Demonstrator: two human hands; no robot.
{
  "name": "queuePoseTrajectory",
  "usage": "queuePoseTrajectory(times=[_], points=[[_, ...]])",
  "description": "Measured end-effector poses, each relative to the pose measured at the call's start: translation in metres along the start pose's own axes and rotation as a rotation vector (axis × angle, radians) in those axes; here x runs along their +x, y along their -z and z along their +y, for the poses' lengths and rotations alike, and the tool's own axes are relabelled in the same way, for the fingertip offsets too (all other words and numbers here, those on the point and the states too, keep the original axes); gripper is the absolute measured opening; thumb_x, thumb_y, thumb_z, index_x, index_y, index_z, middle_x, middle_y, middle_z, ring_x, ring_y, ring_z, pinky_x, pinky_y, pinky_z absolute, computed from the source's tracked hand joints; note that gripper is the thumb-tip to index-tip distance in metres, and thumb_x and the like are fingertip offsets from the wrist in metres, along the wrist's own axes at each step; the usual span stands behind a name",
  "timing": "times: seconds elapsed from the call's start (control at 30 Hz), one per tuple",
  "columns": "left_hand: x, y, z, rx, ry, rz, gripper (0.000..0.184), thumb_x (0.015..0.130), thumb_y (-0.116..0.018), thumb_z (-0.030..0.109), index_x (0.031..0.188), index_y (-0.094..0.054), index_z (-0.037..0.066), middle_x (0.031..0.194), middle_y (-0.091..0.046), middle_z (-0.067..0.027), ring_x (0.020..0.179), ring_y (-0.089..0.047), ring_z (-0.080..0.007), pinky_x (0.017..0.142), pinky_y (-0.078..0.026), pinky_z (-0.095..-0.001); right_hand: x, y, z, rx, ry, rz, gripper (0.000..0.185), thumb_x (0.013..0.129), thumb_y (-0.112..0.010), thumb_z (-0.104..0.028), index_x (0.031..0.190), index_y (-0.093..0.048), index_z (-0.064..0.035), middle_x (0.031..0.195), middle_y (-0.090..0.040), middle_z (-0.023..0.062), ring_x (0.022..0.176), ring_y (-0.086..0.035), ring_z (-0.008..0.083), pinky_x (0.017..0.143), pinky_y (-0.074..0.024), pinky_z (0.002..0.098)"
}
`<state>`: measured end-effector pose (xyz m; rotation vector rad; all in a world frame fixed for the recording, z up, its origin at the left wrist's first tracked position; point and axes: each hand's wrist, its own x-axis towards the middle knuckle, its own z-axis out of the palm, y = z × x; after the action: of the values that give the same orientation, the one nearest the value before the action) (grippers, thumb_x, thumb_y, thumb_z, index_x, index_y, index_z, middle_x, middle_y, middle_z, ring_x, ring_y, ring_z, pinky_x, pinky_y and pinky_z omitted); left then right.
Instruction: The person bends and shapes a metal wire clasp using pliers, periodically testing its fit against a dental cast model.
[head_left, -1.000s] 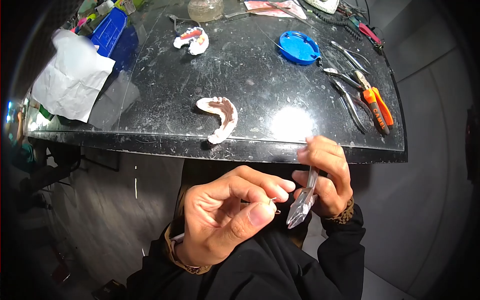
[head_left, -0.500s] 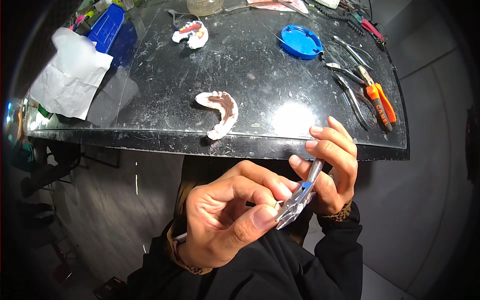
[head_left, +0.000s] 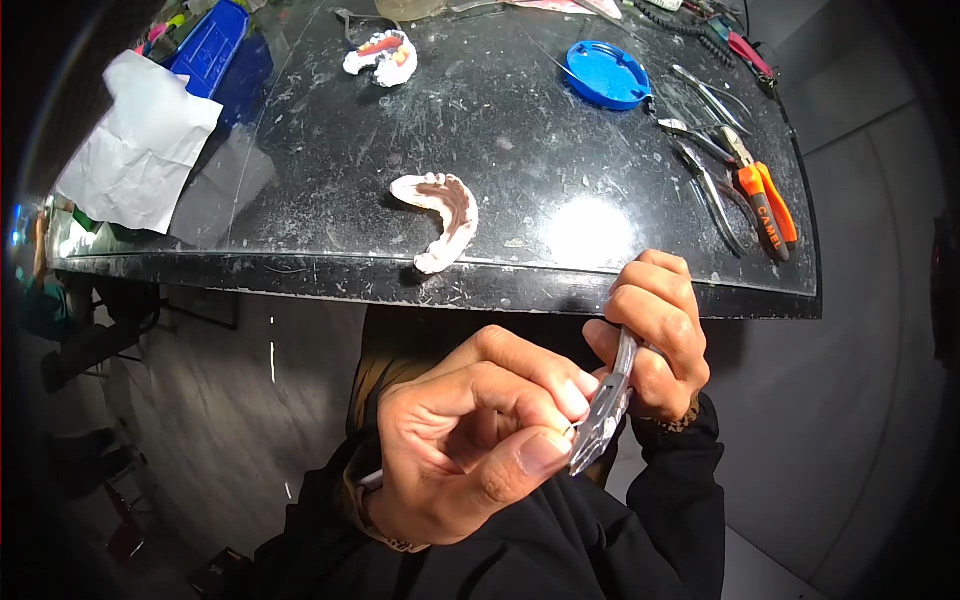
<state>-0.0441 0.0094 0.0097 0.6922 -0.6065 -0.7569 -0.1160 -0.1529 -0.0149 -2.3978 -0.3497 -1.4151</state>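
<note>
My right hand [head_left: 660, 330] is closed around the handles of metal pliers [head_left: 603, 415], whose jaws point down toward me. At the jaws, my left hand [head_left: 470, 430] pinches a short, thin piece of wire [head_left: 571, 430] between thumb and fingers. Only a tiny bit of that wire shows, and I cannot tell whether the jaws grip it. Beyond my hands, a pale horseshoe-shaped dental cast [head_left: 460, 230] lies near the table's front edge. Farther back sits another dental cast [head_left: 400, 68] with red material and teeth on it.
On the right of the black table [head_left: 330, 170] lie orange-handled cutters [head_left: 768, 205] and several silver pliers [head_left: 712, 195]. A round blue lid [head_left: 605, 78] is near them. Crumpled white paper [head_left: 135, 150] and a blue container [head_left: 212, 48] occupy the left side.
My right fingers, spread before, have curled in around the pliers' handles. The pliers have turned slightly, and their jaws and my left fingertips have shifted a little to the right.
</note>
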Motion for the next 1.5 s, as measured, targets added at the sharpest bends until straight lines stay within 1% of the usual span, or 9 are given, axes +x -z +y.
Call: queuePoseTrajectory(times=[0.17,0.37,0.57,0.67,0.8,0.83,0.93,1.17,1.5], points=[[0.001,-0.002,0.003,0.067,-0.035,0.003,0.01,0.082,-0.066,0.001,0.084,-0.06,-0.006,0.096,-0.058,-0.0191,0.09,-0.062,-0.0214,0.076,-0.053,-0.029,-0.004,0.003,0.003,0.064,-0.004,-0.03,0.026,0.057,-0.067,-0.012,0.066,-0.045,-0.0016,0.077,-0.058,0.0125,0.067,-0.058,0.0259,0.055,-0.0438,0.037],[0.003,-0.008,-0.01,0.229,-0.315,0.138,0.011,0.078,-0.069,0.0,0.083,-0.06,-0.005,0.085,-0.061,-0.0172,0.08,-0.066,-0.0264,0.07,-0.055,-0.0302,0.0,0.009,-0.003,0.015,-0.048,-0.084,0.027,0.057,-0.066,-0.018,0.066,-0.047,-0.0018,0.077,-0.058,0.0123,0.068,-0.058,0.0253,0.059,-0.0439,0.0376],[0.017,0.01,-0.001,0.792,-0.584,-0.002,0.021,0.079,-0.065,0.016,0.073,-0.052,0.001,0.077,-0.053,-0.013,0.065,-0.06,-0.0217,0.051,-0.053,-0.027,0.001,0.015,-0.003,-0.036,-0.054,-0.173,0.03,0.066,-0.067,-0.025,0.065,-0.047,-0.003,0.078,-0.058,0.0111,0.068,-0.058,0.025,0.059,-0.0431,0.0371],[0.019,0.017,0.004,0.939,-0.61,-0.04,0.022,0.077,-0.067,0.016,0.072,-0.052,0.001,0.075,-0.054,-0.0128,0.062,-0.058,-0.0214,0.051,-0.053,-0.0275,0.002,0.015,-0.003,-0.062,-0.06,-0.197,0.032,0.069,-0.068,-0.028,0.066,-0.048,-0.0028,0.079,-0.059,0.0113,0.069,-0.058,0.0249,0.06,-0.0436,0.0375],[0.014,0.013,0.001,0.723,-0.383,0.02,0.021,0.078,-0.066,0.014,0.071,-0.052,0.0,0.076,-0.055,-0.0129,0.066,-0.06,-0.0217,0.058,-0.054,-0.0295,0.001,0.013,-0.001,-0.048,-0.068,-0.2,0.031,0.071,-0.068,-0.029,0.069,-0.053,-0.0019,0.082,-0.061,0.012,0.075,-0.061,0.0264,0.07,-0.047,0.0422],[0.011,0.01,0.004,0.489,-0.234,0.061,0.008,0.072,-0.069,-0.005,0.077,-0.063,-0.005,0.083,-0.064,-0.0157,0.074,-0.064,-0.0181,0.063,-0.053,-0.0251,0.001,0.013,0.0,-0.04,-0.067,-0.2,0.031,0.071,-0.068,-0.029,0.071,-0.054,-0.0016,0.083,-0.062,0.0122,0.077,-0.062,0.0269,0.073,-0.0477,0.0436],[0.01,0.005,0.008,0.2,-0.001,0.085,0.004,0.077,-0.065,-0.005,0.078,-0.062,-0.007,0.089,-0.063,-0.0183,0.079,-0.064,-0.018,0.066,-0.053,-0.0255,-0.001,0.011,-0.001,-0.037,-0.084,-0.182,0.026,0.071,-0.07,-0.025,0.074,-0.058,-0.0017,0.088,-0.063,0.0122,0.082,-0.064,0.0282,0.081,-0.0471,0.0482],[0.005,0.009,0.01,0.077,0.113,0.004,0.006,0.082,-0.063,-0.002,0.082,-0.063,-0.007,0.097,-0.06,-0.0179,0.093,-0.061,-0.0184,0.079,-0.051,-0.0279,-0.003,0.008,0.001,-0.06,-0.058,-0.14,0.019,0.07,-0.072,-0.018,0.078,-0.061,-0.0035,0.095,-0.062,0.012,0.088,-0.063,0.0284,0.082,-0.0476,0.0503],[0.003,0.009,0.007,0.035,0.104,0.008,0.004,0.082,-0.063,-0.002,0.083,-0.063,-0.006,0.098,-0.06,-0.0176,0.093,-0.06,-0.0175,0.08,-0.05,-0.0275,-0.002,0.007,-0.001,-0.036,-0.071,-0.131,0.019,0.067,-0.073,-0.014,0.078,-0.061,-0.0041,0.093,-0.061,0.0108,0.087,-0.063,0.0283,0.08,-0.0486,0.0502]])
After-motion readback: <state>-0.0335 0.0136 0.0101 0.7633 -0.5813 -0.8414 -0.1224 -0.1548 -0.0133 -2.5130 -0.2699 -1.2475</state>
